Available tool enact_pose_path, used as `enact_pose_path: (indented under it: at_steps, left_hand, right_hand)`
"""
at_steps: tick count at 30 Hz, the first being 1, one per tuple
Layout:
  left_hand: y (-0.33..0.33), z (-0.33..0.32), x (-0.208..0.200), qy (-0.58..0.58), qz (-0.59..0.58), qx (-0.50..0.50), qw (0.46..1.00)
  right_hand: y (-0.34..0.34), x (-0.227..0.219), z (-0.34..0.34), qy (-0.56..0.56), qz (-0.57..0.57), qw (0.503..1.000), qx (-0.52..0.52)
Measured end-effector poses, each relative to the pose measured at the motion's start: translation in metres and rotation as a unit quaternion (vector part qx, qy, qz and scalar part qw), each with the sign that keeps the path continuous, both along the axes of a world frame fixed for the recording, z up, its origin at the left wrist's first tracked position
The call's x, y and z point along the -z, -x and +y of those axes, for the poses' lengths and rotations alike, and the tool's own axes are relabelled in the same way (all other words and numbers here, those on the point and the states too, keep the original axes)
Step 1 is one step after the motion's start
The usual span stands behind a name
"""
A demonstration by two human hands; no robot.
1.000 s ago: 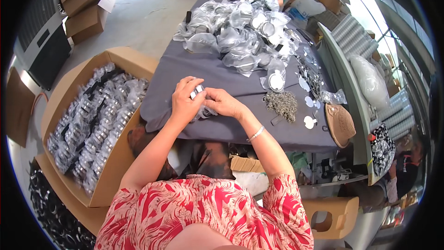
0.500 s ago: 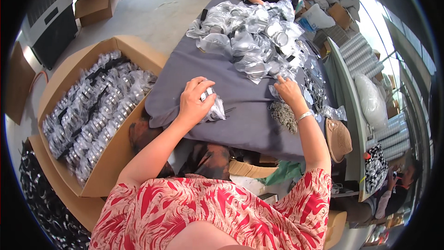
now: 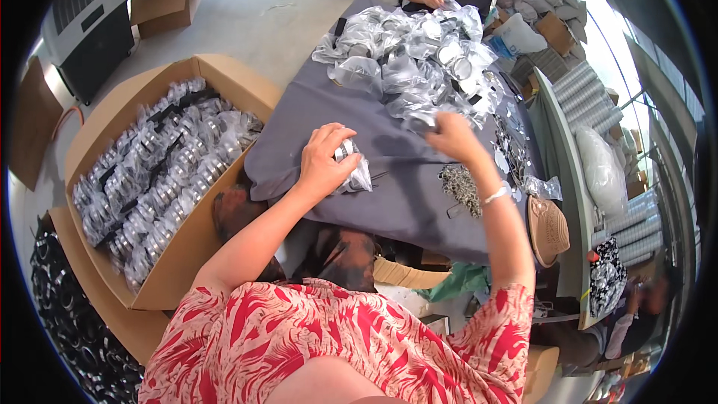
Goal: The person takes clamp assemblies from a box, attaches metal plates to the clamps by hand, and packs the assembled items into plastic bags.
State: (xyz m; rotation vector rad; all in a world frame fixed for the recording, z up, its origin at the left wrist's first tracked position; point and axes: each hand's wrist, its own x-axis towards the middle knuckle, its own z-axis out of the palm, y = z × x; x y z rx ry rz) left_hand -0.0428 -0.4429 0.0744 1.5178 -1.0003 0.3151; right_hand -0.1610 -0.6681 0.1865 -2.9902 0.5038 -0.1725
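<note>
The left hand is clamped over a small clear bag of metal rings near the worktop's near left edge; keep it pinned flat so the bag does not slide off toward the open carton. The right hand reaches the near rim of the heap of bagged rings at the worktop's middle; its grip looks loosely curled, though blur hides the fingers; better to lift one bag from the edge than drag the heap.
</note>
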Motion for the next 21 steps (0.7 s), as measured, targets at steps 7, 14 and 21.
enact_pose_path:
  at_steps: [7,14,21]
  left_hand:
    - [0.0,-0.004,0.004,-0.012,-0.001,-0.025,1.0]
    - [-0.007,-0.007,0.005,-0.026,0.014,-0.018,0.999]
    - [-0.007,-0.007,0.005,-0.03,0.018,-0.008,0.999]
  right_hand:
    - [-0.06,0.07,0.094,-0.27,-0.115,0.955,-0.045]
    - [-0.049,0.087,0.104,-0.449,-0.2,0.865,-0.103]
    - [-0.048,0.048,0.025,-0.028,-0.211,0.971,0.105]
